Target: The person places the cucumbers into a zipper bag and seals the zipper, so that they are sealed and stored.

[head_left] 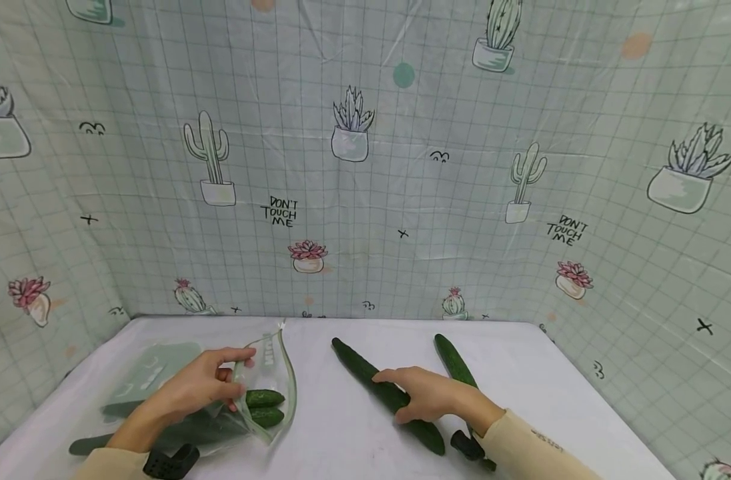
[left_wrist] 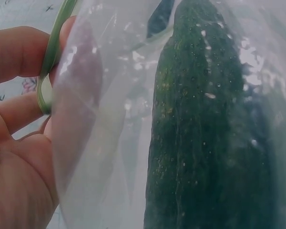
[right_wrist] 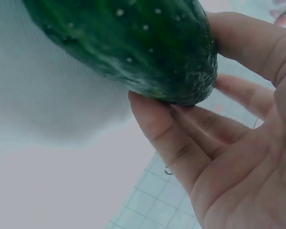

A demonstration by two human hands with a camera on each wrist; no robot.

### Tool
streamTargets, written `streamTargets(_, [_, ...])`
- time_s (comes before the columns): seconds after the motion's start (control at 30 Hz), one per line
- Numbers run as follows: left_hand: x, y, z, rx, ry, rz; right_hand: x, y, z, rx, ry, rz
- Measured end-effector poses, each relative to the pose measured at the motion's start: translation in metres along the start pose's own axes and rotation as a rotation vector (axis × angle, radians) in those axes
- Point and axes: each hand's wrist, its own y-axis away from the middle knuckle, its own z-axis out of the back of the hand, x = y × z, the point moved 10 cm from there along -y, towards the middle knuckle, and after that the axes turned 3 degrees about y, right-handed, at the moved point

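Green-skinned, the long cucumber (head_left: 394, 399), on or just above the white counter (head_left: 341, 460), is clasped near mid-length by the right hand (head_left: 425, 395); probably stiff, fairly weighty and slick, best held there. The left hand (head_left: 200, 380) pinches the rim of the limp zip bag (head_left: 291, 370). Backdrop cloth (head_left: 377, 200) reads "DON'T TOUCH ME"; the bag's print is illegible.

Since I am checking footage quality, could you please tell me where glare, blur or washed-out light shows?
Head view: even light, legible backdrop lettering; left wrist view: white glare on the plastic bag, the bagged cucumber hazy at right; right wrist view: tabletop partly washed out, highlights on the held cucumber.
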Motion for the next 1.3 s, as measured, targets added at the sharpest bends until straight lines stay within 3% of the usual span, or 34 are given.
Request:
streamTargets(0.17, [0.000, 0.000, -0.001, -0.002, -0.002, -0.006, -0.003, -0.008, 0.002, 0.009, 0.000, -0.050])
streamTargets(0.33, [0.000, 0.000, 0.000, -0.004, -0.002, -0.008, -0.004, -0.018, 0.004, -0.036, 0.007, -0.154])
streamTargets(0.43, [-0.001, 0.001, 0.002, -0.026, -0.004, -0.009, -0.001, -0.023, 0.006, -0.065, 0.015, -0.161])
streamTargets(0.57, [-0.002, 0.002, 0.005, -0.065, -0.004, -0.005, 0.004, -0.025, 0.008, -0.058, -0.005, -0.098])
streamTargets(0.87, [-0.004, 0.001, 0.008, -0.113, 0.007, -0.008, 0.035, -0.023, 0.015, -0.009, 0.020, 0.168])
streamTargets(1.13, [-0.004, -0.001, 0.005, -0.115, 0.007, -0.022, 0.034, -0.015, 0.024, -0.045, 0.024, 0.183])
streamTargets(1.3, [-0.004, -0.003, 0.000, -0.098, -0.019, -0.053, 0.047, -0.028, 0.025, -0.067, 0.084, 0.209])
